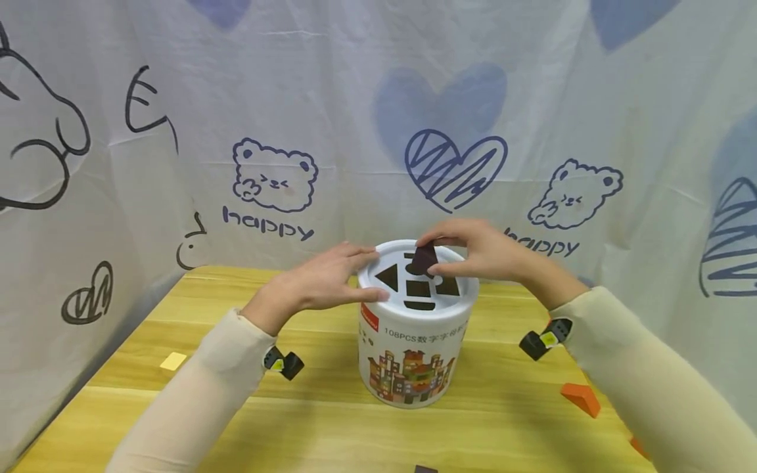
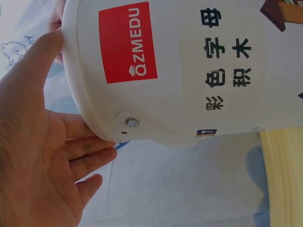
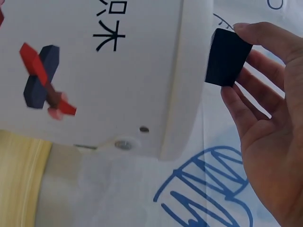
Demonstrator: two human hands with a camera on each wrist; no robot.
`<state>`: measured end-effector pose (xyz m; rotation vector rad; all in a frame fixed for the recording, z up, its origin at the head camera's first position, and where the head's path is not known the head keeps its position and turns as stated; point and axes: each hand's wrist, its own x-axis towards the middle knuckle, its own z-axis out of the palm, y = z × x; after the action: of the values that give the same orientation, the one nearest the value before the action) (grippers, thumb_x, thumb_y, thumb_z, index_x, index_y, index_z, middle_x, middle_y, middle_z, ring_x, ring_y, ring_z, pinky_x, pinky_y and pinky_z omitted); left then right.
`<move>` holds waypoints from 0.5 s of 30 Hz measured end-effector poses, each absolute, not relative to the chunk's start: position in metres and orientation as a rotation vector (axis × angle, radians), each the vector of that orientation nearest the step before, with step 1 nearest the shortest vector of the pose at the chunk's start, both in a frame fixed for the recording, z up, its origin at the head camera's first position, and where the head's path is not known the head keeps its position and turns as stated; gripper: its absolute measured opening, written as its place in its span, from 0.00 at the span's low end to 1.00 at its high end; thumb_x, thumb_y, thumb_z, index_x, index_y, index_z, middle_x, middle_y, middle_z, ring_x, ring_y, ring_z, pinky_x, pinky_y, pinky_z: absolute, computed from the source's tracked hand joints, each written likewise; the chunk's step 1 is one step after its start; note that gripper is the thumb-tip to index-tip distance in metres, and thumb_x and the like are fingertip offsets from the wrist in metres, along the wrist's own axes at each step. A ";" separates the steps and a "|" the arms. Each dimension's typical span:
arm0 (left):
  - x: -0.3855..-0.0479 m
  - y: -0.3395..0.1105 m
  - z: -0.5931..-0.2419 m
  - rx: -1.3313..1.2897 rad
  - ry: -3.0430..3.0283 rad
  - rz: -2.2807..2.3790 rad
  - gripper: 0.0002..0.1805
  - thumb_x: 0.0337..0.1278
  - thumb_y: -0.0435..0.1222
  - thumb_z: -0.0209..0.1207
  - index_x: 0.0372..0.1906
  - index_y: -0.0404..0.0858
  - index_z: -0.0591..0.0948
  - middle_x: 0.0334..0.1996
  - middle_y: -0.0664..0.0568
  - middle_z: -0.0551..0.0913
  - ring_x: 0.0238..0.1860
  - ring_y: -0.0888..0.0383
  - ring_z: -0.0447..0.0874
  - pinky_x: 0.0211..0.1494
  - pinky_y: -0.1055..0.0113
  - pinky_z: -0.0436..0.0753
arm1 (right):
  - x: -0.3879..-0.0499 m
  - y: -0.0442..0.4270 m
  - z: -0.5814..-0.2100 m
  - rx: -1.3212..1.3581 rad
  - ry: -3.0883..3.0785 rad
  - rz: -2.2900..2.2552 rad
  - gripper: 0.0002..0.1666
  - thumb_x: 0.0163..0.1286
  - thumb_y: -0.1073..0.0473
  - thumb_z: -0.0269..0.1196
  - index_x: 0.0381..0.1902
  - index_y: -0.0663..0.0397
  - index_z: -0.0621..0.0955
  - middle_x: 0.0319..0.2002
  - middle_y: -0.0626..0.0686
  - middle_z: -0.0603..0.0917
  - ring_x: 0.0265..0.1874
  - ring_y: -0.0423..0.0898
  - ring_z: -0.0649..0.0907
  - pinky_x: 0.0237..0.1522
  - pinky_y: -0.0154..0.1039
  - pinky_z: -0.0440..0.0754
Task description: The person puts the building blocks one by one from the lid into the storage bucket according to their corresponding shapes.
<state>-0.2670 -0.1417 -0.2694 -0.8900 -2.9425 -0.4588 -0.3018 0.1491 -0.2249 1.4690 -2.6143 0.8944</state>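
Dark block (image 3: 228, 57) pinched in right grip (image 1: 486, 252)

Behind the worktop (image 1: 278, 433), which shows a yellowish wood grain running sideways, we see a pale, lightly creased cloth (image 1: 343, 85) hanging as a wall and continuing along the left side. We make out soft blue hearts (image 1: 440, 105), a hatched heart outline (image 1: 457, 169) and two curly bear faces (image 1: 275, 177) over the word "happy" (image 1: 268, 223), with thicker dark outlines (image 1: 66, 157) at the far left. We find the light fairly even.
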 end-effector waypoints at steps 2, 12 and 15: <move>-0.267 -0.141 -0.270 -0.896 -2.945 -0.463 0.55 0.49 0.76 0.49 0.74 0.42 0.64 0.73 0.50 0.63 0.71 0.50 0.59 0.72 0.48 0.61 | -0.303 0.144 -0.226 1.485 -2.634 0.896 0.26 0.61 0.53 0.72 0.57 0.53 0.81 0.54 0.47 0.82 0.57 0.47 0.78 0.64 0.49 0.72; -0.267 -0.140 -0.272 -0.899 -2.925 -0.459 0.54 0.51 0.74 0.50 0.73 0.40 0.65 0.72 0.48 0.63 0.71 0.49 0.60 0.72 0.49 0.62 | -0.309 0.120 -0.228 1.516 -2.715 0.847 0.27 0.62 0.51 0.71 0.58 0.49 0.80 0.56 0.46 0.80 0.59 0.48 0.78 0.65 0.48 0.72; -0.265 -0.139 -0.272 -0.873 -2.932 -0.463 0.55 0.49 0.75 0.50 0.73 0.41 0.65 0.72 0.49 0.64 0.71 0.50 0.60 0.72 0.50 0.62 | -0.310 0.114 -0.230 1.555 -2.706 0.862 0.26 0.62 0.54 0.71 0.57 0.51 0.80 0.55 0.47 0.81 0.58 0.47 0.78 0.65 0.45 0.72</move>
<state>-0.2655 -0.1391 -0.2724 -0.8734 -2.9323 -0.4629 -0.3103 0.1141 -0.2296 1.5547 -2.7063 0.8622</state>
